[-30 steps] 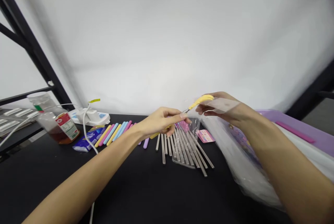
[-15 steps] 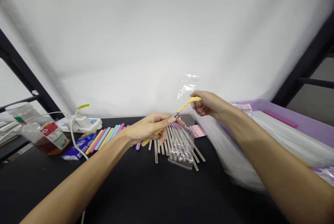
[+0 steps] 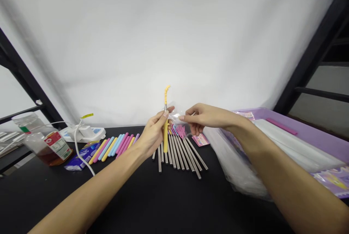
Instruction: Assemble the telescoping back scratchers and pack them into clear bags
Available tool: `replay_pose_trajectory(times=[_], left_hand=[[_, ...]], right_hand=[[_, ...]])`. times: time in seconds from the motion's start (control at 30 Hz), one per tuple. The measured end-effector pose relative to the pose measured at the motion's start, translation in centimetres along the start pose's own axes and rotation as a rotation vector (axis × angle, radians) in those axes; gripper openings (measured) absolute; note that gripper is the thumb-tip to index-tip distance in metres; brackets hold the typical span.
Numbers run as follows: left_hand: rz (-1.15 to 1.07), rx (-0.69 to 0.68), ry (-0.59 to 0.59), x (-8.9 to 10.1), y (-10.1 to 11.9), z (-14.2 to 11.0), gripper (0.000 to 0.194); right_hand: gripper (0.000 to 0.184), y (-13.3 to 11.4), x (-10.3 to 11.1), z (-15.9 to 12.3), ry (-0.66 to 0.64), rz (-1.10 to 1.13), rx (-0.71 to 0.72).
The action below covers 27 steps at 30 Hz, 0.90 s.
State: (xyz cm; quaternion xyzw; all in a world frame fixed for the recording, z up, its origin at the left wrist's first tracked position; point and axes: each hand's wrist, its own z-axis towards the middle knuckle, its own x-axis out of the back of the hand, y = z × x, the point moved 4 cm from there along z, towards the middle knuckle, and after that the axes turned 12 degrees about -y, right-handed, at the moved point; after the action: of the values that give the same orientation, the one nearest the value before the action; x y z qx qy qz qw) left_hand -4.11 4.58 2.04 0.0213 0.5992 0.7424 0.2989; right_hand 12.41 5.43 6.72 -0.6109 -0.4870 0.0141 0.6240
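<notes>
My left hand (image 3: 154,134) is shut around a yellow-sleeved metal rod (image 3: 165,136), which stands upright with its bent, ridged yellow tip (image 3: 165,94) at the top. My right hand (image 3: 203,117) pinches a clear plastic bag (image 3: 174,116), whose film stretches toward the rod. Below both hands lie several stainless steel rods (image 3: 177,154) fanned out on the black table (image 3: 136,197), with small pink pieces (image 3: 180,130) at their far end.
Several pastel silicone sleeves (image 3: 114,148) lie left of the rods. Further left are a blue packet (image 3: 81,159), a jar of brown liquid (image 3: 46,143), and a power strip (image 3: 84,134) with a white cable. A pink card (image 3: 200,139), plastic-wrapped sheets (image 3: 240,165) and a purple tray (image 3: 283,125) are on the right.
The yellow-sleeved rod has swung from slanting to upright in my left hand. My right hand has let go of its yellow tip and now pinches the clear film.
</notes>
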Motion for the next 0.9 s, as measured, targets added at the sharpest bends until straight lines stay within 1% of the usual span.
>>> replay_pose_trajectory(times=[0.1,0.17,0.27,0.33,0.4,0.47,0.53,0.63,0.67,0.7,0.73,0.77,0.83,0.9], left_hand=[[-0.095,-0.030,0.075,-0.2,-0.2,-0.1,0.031],[-0.134,-0.028,0.091,-0.3,-0.4,-0.1,0.032],[-0.168,-0.048,0.097,-0.3,-0.3,-0.2,0.035],[-0.177,-0.056,0.102,-0.3,-0.3,-0.2,0.035],[-0.186,-0.058,0.107,-0.3,-0.3,-0.2,0.034],[-0.184,-0.068,0.112,-0.3,-0.5,-0.1,0.032],[-0.137,-0.095,0.116,-0.2,-0.6,0.0,0.027],[0.008,-0.134,0.090,0.3,-0.7,0.3,0.021],[0.049,-0.126,0.080,0.6,-0.8,0.4,0.024],[0.079,-0.110,0.085,0.9,-0.8,0.5,0.027],[0.102,-0.086,0.108,1.4,-0.8,0.6,0.031],[0.120,-0.060,0.149,1.9,-0.8,0.6,0.036],[0.150,-0.019,0.263,2.9,-0.7,0.6,0.045],[0.192,-0.018,0.322,3.4,-0.6,0.6,0.049]], right_hand=[[0.051,-0.8,-1.5,-0.2,-0.175,-0.074,0.015],[0.049,-1.0,-2.2,0.1,-0.241,-0.114,0.021],[0.046,-0.5,-3.3,1.2,-0.301,-0.086,0.050],[0.044,0.2,-3.9,2.3,-0.328,0.018,0.083],[0.042,0.8,-4.2,3.2,-0.327,0.108,0.113],[0.039,1.1,-4.4,3.8,-0.307,0.123,0.152],[0.035,1.0,-4.4,3.7,-0.306,0.097,0.160],[0.025,0.6,-3.9,2.3,-0.389,0.057,0.095],[0.021,0.5,-3.5,1.6,-0.417,0.022,0.072],[0.022,0.6,-3.0,0.9,-0.422,0.001,0.042],[0.023,0.7,-2.2,0.2,-0.404,-0.020,0.024],[0.021,1.0,-1.3,-0.5,-0.349,-0.028,-0.012],[0.018,1.7,0.6,-1.6,-0.204,-0.041,-0.085],[0.019,2.4,2.5,-2.6,-0.036,-0.072,-0.130]])
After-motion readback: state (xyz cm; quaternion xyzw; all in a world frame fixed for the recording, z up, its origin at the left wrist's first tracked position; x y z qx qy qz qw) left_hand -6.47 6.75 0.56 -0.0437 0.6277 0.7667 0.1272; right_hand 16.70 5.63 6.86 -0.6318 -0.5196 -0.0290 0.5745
